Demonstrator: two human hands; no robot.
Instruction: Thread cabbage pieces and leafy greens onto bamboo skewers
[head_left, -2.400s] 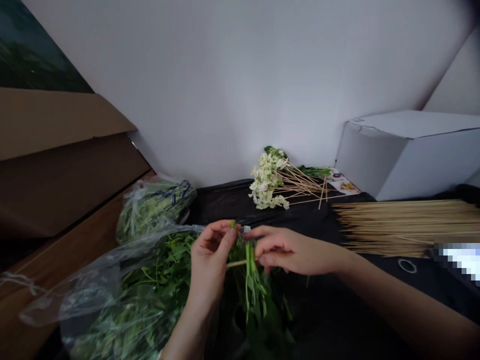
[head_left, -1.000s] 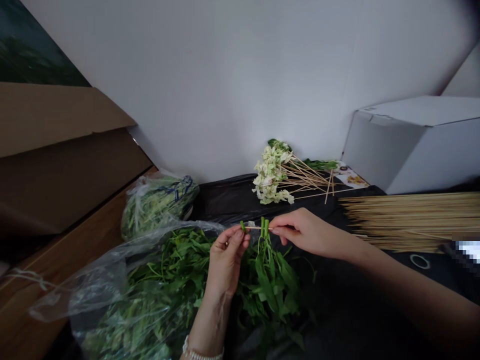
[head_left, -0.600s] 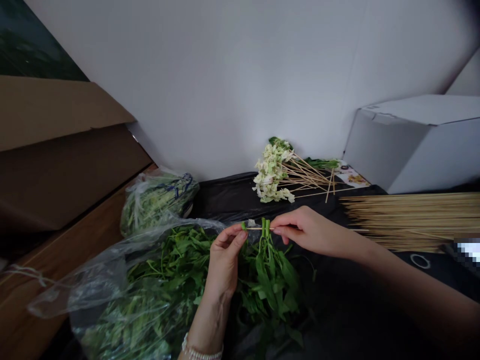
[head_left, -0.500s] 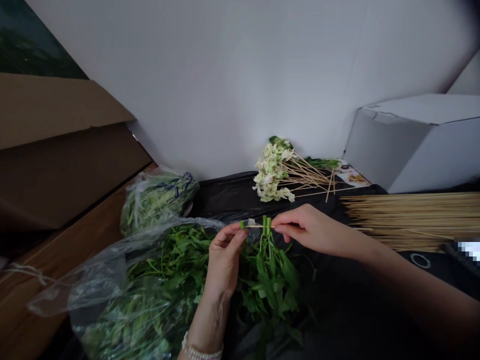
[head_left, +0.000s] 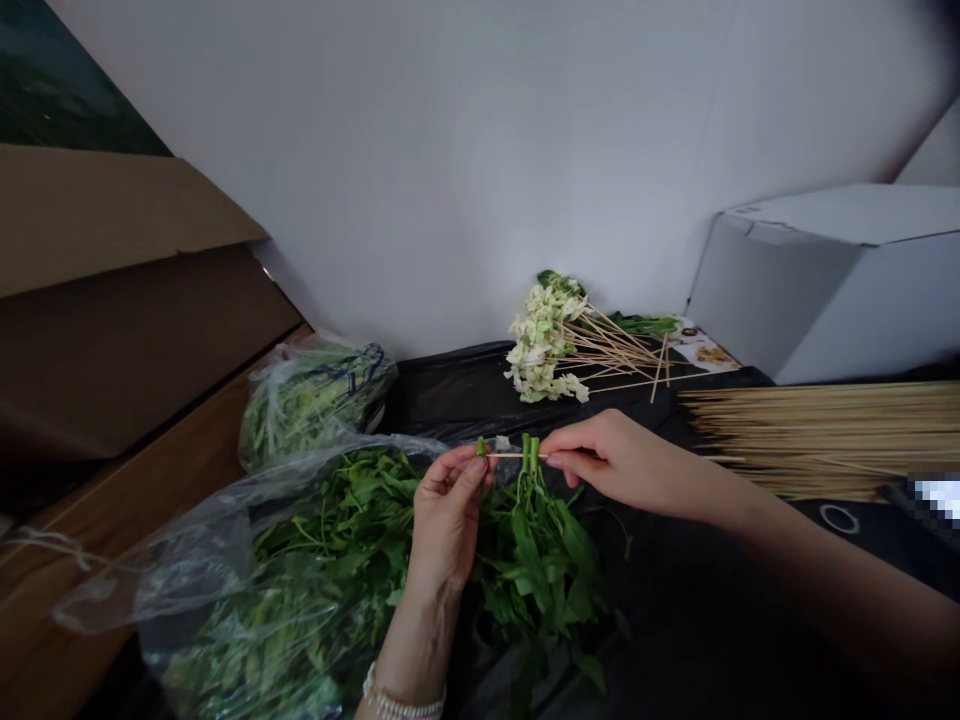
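My left hand [head_left: 448, 515] is closed in a pinch on a leafy green stem [head_left: 481, 447], whose cut end sticks up above the fingertips. A thin wooden skewer [head_left: 506, 456] runs level between my two hands, its left end at that stem. My right hand [head_left: 609, 458] pinches the skewer close beside two upright green stems [head_left: 529, 452] that are threaded on it. From those stems, leafy greens [head_left: 555, 560] hang down over the black sheet. The skewer's right end is hidden by my right hand.
An open plastic bag [head_left: 202, 560] of loose greens [head_left: 337, 520] lies at left, with a tied bag [head_left: 315, 400] behind it. Skewered pale leaves [head_left: 546, 340] lie near the wall. Bare skewers [head_left: 825, 435] are stacked at right, before a white box [head_left: 795, 290]. A cardboard box [head_left: 112, 350] stands far left.
Almost nothing differs. My left hand and the stem in it have shifted very slightly left; my right hand keeps its pinch on the skewer.
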